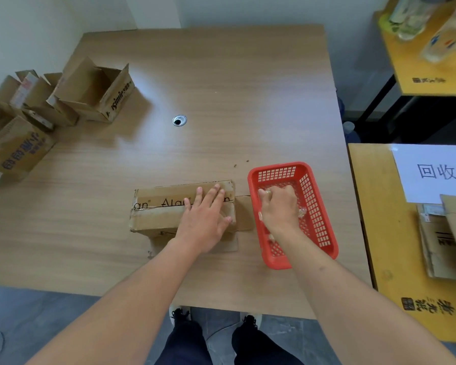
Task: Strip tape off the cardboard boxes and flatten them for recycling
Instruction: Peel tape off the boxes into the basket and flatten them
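Box [169, 214] sits near the desk's [221, 88] front edge, with the left hand [204, 219] pressing flat on it, fingers straight. The right hand [278, 209] is in the red basket [324, 233] beside it, curled round a wad of tape [302, 212]. The step looks like dropping tape; next, let go and flatten the box

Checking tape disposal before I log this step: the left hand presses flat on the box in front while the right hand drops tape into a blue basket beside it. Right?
Not quite: the basket is red, not blue, as the head view shows. The rest holds: the left hand presses flat on the box while the right hand is inside the basket with tape.
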`<state>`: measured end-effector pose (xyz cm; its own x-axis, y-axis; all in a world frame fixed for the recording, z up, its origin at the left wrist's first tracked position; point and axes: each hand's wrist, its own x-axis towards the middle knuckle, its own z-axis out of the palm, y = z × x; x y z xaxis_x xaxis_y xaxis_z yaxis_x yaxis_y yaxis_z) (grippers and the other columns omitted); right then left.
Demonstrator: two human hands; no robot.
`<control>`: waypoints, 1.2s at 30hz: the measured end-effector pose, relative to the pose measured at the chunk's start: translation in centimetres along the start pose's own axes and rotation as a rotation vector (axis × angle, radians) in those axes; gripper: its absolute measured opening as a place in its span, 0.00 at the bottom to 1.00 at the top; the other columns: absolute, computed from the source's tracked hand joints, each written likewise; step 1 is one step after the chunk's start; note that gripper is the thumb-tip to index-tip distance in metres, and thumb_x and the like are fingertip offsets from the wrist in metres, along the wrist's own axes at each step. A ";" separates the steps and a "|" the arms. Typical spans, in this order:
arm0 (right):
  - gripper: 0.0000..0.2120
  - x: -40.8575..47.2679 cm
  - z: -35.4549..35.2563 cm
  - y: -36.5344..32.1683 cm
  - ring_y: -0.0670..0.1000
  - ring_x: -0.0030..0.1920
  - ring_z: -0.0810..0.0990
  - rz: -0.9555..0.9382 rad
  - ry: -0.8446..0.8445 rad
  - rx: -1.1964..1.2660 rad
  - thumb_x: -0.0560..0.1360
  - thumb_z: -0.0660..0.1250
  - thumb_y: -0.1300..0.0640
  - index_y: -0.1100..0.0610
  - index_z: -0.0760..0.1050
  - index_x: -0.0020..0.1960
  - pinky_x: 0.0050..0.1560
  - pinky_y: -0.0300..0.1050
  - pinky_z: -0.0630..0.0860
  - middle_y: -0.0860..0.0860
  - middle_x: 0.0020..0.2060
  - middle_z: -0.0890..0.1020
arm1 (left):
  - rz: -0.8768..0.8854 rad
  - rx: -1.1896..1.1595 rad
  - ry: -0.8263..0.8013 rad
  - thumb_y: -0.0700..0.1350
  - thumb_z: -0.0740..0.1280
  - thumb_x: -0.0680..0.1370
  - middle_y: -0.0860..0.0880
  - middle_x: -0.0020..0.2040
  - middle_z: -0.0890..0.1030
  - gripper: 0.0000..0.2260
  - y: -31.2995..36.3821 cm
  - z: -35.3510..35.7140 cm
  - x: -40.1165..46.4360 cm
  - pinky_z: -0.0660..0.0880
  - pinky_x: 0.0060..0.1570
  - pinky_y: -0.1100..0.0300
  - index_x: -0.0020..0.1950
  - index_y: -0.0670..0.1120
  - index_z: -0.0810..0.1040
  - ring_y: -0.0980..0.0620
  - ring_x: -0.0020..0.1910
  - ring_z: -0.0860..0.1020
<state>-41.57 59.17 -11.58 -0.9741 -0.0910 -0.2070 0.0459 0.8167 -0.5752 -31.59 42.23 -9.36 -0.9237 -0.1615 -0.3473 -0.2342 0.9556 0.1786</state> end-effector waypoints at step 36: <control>0.43 -2.8 1.1 -9.7 0.63 0.59 0.78 -0.157 -0.478 -0.244 0.79 0.64 0.38 0.24 0.30 0.74 0.61 0.60 0.77 0.63 0.74 0.63 | -0.394 -0.338 0.240 0.38 0.78 0.70 0.54 0.77 0.60 0.21 -13.6 0.1 -5.5 0.73 0.36 0.58 0.36 0.51 0.65 0.45 0.50 0.79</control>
<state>-39.03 50.88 -6.30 -0.7534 -0.4243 -0.5023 -0.2000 0.8756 -0.4398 -23.27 30.13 -9.93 -0.7806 -0.5788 -0.2360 -0.6225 0.6864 0.3759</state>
